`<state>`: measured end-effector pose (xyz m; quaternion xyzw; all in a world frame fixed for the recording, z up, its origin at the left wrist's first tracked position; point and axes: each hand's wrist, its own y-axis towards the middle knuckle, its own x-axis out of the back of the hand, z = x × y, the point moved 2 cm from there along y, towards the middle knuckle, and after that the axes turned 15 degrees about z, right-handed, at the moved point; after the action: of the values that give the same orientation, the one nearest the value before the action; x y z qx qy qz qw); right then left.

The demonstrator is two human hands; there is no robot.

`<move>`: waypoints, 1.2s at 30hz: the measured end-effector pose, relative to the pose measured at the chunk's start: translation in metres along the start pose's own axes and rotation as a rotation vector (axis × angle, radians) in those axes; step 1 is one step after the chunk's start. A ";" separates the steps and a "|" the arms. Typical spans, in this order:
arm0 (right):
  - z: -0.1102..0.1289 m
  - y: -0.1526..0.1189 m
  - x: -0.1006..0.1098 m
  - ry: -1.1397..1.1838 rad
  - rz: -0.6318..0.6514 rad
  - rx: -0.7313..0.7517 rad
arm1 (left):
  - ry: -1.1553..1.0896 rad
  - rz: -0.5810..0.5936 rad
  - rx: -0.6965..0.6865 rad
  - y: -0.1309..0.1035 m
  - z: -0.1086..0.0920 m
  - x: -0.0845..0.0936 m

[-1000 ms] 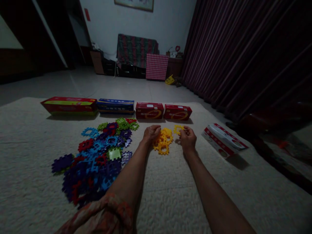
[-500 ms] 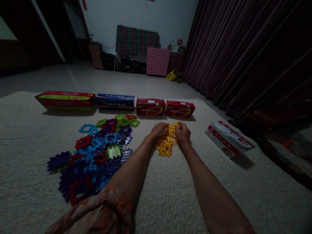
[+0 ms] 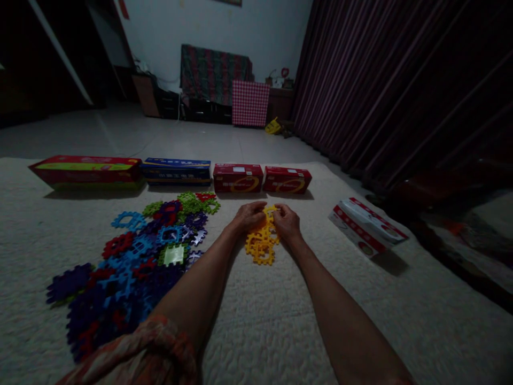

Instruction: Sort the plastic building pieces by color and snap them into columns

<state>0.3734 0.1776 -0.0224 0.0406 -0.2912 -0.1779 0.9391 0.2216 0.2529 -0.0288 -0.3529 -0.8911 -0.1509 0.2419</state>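
Note:
A small heap of yellow toothed plastic building tiles [image 3: 260, 236] lies on the pale quilted mat between my hands. My left hand [image 3: 249, 216] curls over the left side of the upper tiles, its fingers closed on their edge. On the right, my right hand [image 3: 288, 220] pinches the top yellow tile between thumb and fingers. Where exactly the fingertips touch is partly hidden. To the left of my left arm spreads a pile of similar tiles in purple, blue, red and green [image 3: 173, 255].
Along the mat's far side stand a long red-and-green box [image 3: 92, 170], a blue box [image 3: 176, 172] and two red boxes [image 3: 238, 179]. A white-and-red box [image 3: 363, 227] sits tilted to the right. Purple curtains [image 3: 352, 96] hang at the right.
The whole view has shifted, so objects sit further left in the picture. Both hands stay at the yellow tiles, with the right hand drawn closer to the left.

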 end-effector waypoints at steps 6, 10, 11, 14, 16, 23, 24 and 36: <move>-0.013 0.012 0.022 -0.019 -0.017 0.013 | -0.008 0.046 0.003 -0.006 -0.013 0.001; -0.019 0.014 0.032 -0.162 -0.013 0.032 | 0.015 0.042 0.015 -0.007 -0.014 0.001; -0.020 0.014 0.033 -0.183 0.019 0.043 | 0.023 0.034 0.012 -0.006 -0.013 0.001; -0.021 0.013 0.036 -0.207 0.174 0.067 | 0.014 0.005 0.003 -0.003 -0.010 0.000; -0.022 0.013 0.038 -0.232 0.252 0.076 | -0.018 -0.022 0.001 -0.002 -0.009 0.000; -0.026 0.015 0.041 -0.394 0.140 0.086 | -0.178 -0.164 0.030 -0.002 -0.007 -0.001; -0.027 0.016 0.040 -0.397 0.096 0.081 | -0.205 -0.197 0.043 -0.001 -0.006 -0.001; -0.041 0.018 0.037 -0.424 0.042 0.083 | -0.468 -0.361 0.086 0.003 0.015 0.005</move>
<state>0.4302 0.1803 -0.0330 0.0350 -0.4899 -0.1507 0.8580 0.2159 0.2642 -0.0384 -0.2034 -0.9766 -0.0682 0.0140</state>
